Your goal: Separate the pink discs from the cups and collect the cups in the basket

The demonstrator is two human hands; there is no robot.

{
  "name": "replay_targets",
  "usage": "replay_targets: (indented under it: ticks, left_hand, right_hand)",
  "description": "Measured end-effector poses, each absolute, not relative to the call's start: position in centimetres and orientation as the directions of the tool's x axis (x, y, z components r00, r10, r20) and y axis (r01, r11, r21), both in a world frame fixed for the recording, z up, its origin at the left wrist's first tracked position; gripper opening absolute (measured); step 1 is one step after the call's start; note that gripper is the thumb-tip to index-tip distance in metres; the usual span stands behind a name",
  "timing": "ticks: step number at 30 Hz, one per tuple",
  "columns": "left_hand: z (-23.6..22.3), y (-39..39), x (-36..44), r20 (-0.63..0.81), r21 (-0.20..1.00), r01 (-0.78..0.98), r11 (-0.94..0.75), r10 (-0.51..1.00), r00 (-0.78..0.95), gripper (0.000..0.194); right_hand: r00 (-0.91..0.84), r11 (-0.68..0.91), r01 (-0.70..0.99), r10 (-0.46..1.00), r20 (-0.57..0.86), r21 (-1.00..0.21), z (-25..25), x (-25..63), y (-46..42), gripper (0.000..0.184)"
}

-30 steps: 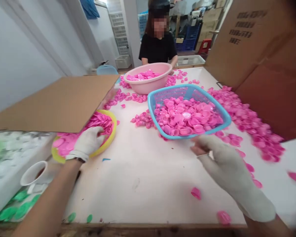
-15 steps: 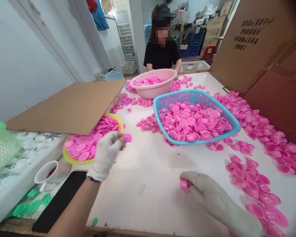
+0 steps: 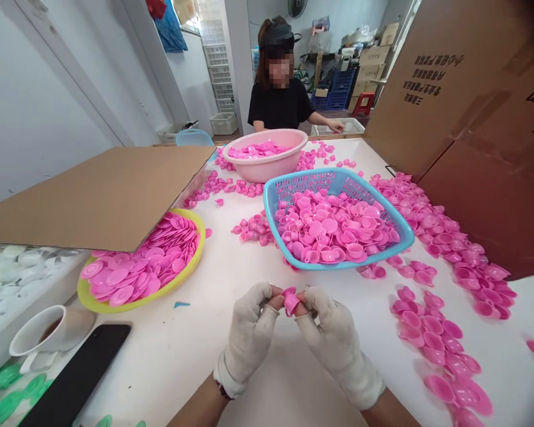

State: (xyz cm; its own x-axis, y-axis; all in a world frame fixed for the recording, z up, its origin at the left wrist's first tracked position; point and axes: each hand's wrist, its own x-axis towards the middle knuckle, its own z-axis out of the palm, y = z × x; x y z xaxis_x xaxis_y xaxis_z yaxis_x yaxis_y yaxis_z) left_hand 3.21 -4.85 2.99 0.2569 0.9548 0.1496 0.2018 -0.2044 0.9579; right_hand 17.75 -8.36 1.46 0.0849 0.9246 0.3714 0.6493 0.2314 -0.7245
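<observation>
My left hand [image 3: 248, 335], in a white glove with bare fingertips, pinches a small pink disc [image 3: 288, 291] at its edge. My right hand [image 3: 333, 347], gloved the same way, grips a small pink toy cup [image 3: 292, 306]. The two pieces touch each other above the white table [image 3: 218, 344], with the disc at the top of the cup. Fingertips cover part of both pieces. Left of my hands stands a yellow basin [image 3: 194, 267] of pink discs. Beyond them is a blue basket [image 3: 338, 264] heaped with pink cups and discs.
A cardboard sheet [image 3: 93, 190] overhangs the yellow basin. A mug [image 3: 73, 326] of dark liquid and a black phone [image 3: 80, 373] lie at left. Rows of pink cups [image 3: 431, 326] line the right side. Across the table, a person [image 3: 280, 104] sits behind a pink basin [image 3: 267, 169].
My left hand has come right from beside the yellow basin with a pink disc. My right hand has moved left with the pink cup, and the pieces now meet. The other person's arm has reached out sideways.
</observation>
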Motion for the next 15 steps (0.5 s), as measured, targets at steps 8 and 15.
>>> replay_targets:
  ticks: [8,15]
  left_hand:
    - [2.0,-5.4,2.8,0.168,0.958,0.181,-0.224,0.945,0.28,0.007]
    - [2.1,-5.4,2.4,0.24,0.914,0.234,-0.333,0.905,0.351,0.026]
  right_hand:
    - [0.059,0.24,0.691,0.922,0.384,-0.682,1.1,17.6,-8.4,0.009]
    - [0.061,0.272,0.716,0.893,0.446,-0.643,0.3,18.1,-8.1,0.015]
